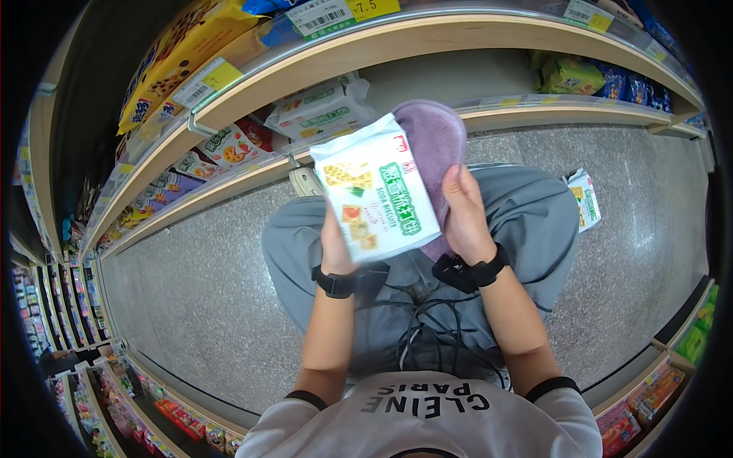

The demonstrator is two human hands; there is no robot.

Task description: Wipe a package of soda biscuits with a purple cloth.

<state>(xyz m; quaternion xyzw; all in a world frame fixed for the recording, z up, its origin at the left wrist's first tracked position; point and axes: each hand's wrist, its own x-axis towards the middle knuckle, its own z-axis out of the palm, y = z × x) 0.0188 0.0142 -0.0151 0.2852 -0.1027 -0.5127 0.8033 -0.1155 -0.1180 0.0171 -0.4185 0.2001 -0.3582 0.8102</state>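
Reading the head view, I place the packet (374, 195) forward and right of the left hand (336, 238), which grips it at its left edge, fingers hidden behind; its long axis runs forward, far end leaning left. Right hand (467, 217) grasps the cloth (435, 133) just off the packet's right edge; I judge the left hand nearer. Packet overlaps the cloth, above the legs (527, 202); contact between them, cannot tell.
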